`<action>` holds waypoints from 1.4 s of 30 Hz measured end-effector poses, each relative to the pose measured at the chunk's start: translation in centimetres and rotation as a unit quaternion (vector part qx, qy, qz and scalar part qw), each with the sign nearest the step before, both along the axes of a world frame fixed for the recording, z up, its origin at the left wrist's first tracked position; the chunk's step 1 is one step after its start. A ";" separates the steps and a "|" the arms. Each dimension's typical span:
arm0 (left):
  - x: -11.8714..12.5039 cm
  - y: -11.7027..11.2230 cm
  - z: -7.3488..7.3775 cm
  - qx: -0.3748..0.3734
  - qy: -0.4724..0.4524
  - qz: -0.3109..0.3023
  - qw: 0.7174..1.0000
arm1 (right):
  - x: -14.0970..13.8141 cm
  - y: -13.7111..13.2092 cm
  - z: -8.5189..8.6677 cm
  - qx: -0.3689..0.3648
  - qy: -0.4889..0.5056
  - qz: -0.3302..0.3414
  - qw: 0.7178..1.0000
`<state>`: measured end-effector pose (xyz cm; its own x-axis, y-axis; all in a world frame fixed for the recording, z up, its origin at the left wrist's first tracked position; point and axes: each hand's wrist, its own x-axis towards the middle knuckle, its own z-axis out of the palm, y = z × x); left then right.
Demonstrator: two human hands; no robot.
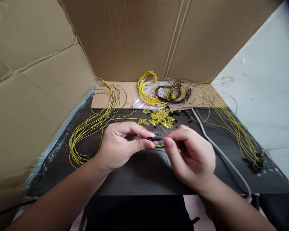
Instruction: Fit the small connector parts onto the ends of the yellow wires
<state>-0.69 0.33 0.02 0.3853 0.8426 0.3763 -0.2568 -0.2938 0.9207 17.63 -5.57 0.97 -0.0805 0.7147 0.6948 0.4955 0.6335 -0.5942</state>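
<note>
My left hand [121, 144] pinches a small black connector [152, 139] between thumb and forefinger above the dark table [139, 176]. My right hand [190, 155] meets it from the right, its thumb and forefinger pinching the thin wire [159, 139] that enters the connector. A thin yellow wire [159, 145] runs just below the fingertips. Behind the hands lies a pile of small yellow plastic pieces [159, 117] with a few black pieces [177, 113] beside it.
A bundle of yellow wires [91, 128] loops on the left, another [240, 134] trails to the right. Coiled yellow and black wires [163, 91] lie on a plastic bag at the back. A grey cable [219, 150] crosses the right side. Cardboard walls [33, 96] enclose the left and back.
</note>
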 end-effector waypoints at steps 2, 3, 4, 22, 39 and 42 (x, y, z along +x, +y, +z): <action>0.0 -0.1 0.1 -0.004 -0.005 -0.005 1.000 | 0.0 0.0 0.1 0.019 -0.012 -0.016 1.000; 0.1 -0.1 0.1 -0.006 -0.007 -0.008 1.000 | 0.0 -0.1 0.1 0.023 -0.014 -0.021 0.999; 0.1 -0.1 0.1 -0.009 -0.006 -0.009 1.000 | 0.1 -0.1 0.1 0.024 -0.013 -0.021 0.999; -0.1 0.0 -0.3 -0.071 -0.022 -0.005 0.997 | 0.5 0.1 -0.5 0.116 -0.104 -0.038 0.987; 0.1 -0.3 -0.2 0.055 0.016 0.048 0.997 | -0.3 -0.1 -0.9 0.117 -0.102 -0.062 0.986; -0.1 -0.3 -0.2 0.104 0.044 0.076 0.991 | -0.3 -0.1 -0.7 0.114 -0.090 -0.057 0.988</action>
<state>-0.79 0.04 -0.16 0.2987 0.8016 0.5178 -0.1154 -0.5083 0.8534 17.37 -5.63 0.24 -0.1450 0.5520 0.8211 0.6561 0.6748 -0.3378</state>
